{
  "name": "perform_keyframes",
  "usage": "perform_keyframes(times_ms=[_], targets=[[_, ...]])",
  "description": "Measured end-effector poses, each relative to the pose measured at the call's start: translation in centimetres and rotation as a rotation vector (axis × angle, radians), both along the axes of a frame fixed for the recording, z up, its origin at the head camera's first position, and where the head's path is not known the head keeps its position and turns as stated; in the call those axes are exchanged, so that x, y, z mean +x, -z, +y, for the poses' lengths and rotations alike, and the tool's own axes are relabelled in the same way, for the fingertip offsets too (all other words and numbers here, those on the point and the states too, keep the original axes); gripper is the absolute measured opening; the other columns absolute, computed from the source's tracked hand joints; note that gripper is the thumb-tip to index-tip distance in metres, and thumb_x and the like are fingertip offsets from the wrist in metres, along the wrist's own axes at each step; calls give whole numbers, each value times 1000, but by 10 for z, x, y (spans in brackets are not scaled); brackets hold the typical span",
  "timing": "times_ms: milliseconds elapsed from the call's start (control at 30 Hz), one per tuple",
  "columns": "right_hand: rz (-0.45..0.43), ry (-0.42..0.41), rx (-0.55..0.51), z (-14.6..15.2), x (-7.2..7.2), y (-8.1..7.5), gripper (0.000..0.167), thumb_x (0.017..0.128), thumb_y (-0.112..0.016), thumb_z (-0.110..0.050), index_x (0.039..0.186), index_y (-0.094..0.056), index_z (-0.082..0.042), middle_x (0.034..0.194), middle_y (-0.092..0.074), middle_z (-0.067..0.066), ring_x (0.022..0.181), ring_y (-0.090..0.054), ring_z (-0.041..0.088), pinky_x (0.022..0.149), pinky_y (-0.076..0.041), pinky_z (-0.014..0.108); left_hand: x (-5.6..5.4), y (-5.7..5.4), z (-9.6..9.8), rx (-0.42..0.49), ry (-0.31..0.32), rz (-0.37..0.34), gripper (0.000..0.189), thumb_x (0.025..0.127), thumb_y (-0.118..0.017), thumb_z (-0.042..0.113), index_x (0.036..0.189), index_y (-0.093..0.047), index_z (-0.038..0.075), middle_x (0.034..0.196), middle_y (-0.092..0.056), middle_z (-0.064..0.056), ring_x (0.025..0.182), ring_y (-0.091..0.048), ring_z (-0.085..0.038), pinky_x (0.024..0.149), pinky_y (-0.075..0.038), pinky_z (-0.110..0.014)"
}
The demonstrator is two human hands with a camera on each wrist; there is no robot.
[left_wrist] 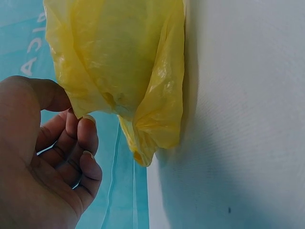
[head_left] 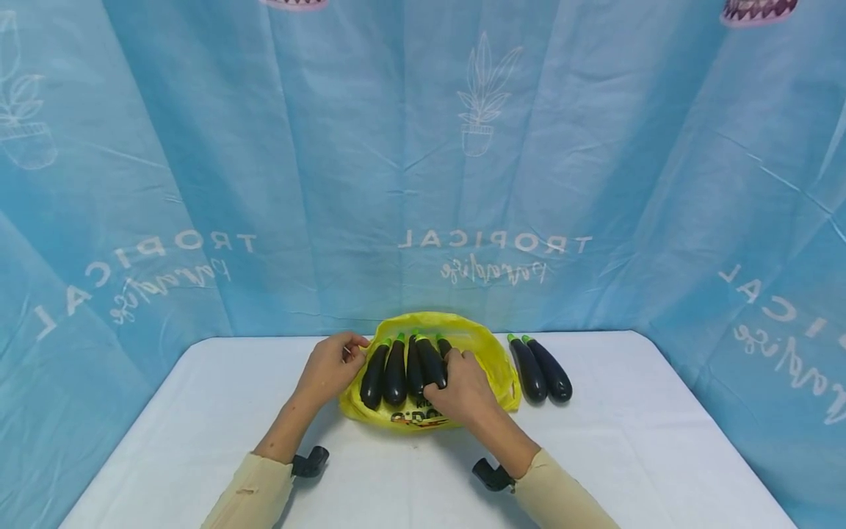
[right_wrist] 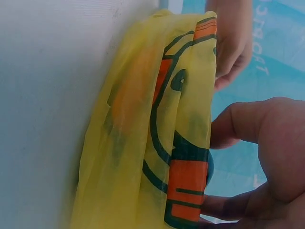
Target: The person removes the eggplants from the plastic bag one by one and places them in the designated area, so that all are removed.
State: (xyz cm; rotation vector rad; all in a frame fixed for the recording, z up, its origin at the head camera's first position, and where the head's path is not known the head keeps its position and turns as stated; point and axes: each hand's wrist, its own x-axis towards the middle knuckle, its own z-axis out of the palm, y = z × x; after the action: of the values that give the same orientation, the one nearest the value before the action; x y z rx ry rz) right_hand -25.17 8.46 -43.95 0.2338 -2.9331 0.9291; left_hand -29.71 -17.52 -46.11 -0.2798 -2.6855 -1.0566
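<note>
A yellow plastic bag (head_left: 489,360) lies spread on the table with its mouth wide, and several dark eggplants (head_left: 395,376) lie side by side in it, green stems away from me. At the bag's left edge my left hand (head_left: 333,367) pinches the plastic between thumb and fingers; the left wrist view shows the pinched bag corner (left_wrist: 83,102). My right hand (head_left: 463,389) reaches over the bag's near rim and grips one eggplant (head_left: 429,360), thumb on its left, fingers on its right. In the right wrist view the printed bag wall (right_wrist: 162,119) hides most of that eggplant.
Two more eggplants (head_left: 543,371) lie together on the white tabletop (head_left: 628,441), just right of the bag. A blue printed curtain (head_left: 357,184) hangs behind the table and along both sides.
</note>
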Motion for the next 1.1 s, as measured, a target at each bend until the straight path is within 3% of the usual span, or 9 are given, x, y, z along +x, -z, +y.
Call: perform_keyframes(times_ms=[400, 633, 967, 1100], targets=[[12, -19, 1, 6, 6, -3, 57, 86, -78, -27, 132, -63, 3, 118, -63, 17, 96, -61, 27, 85, -57, 46, 1, -3, 0, -19, -12, 1, 20, 96, -63, 14, 111, -76, 8, 90, -65, -1, 78, -56, -17, 72, -49, -34], [32, -42, 4, 14, 16, -7, 51, 84, -74, -25, 128, -63, -2, 113, -61, 13, 88, -55, 22, 76, -53, 40, 1, -3, 1, -12, -7, -2, 21, 97, -63, 14, 112, -76, 9, 90, -66, -1, 78, -57, -18, 72, -49, -34], [123, -47, -58, 29, 28, -9, 49, 83, -74, -24, 127, -65, -6, 123, -63, 13, 91, -57, 20, 77, -52, 39, 2, -3, 2, -16, -4, 6, 19, 97, -63, 13, 111, -76, 10, 90, -65, -1, 76, -56, -18, 69, -49, -34], [158, -35, -90, 34, 31, -8, 46, 83, -73, -21, 125, -66, -6, 116, -64, 9, 91, -57, 19, 77, -52, 38, 3, -3, 2, -20, -2, 7, 19, 97, -63, 12, 111, -76, 9, 90, -66, -1, 75, -56, -17, 68, -49, -34]])
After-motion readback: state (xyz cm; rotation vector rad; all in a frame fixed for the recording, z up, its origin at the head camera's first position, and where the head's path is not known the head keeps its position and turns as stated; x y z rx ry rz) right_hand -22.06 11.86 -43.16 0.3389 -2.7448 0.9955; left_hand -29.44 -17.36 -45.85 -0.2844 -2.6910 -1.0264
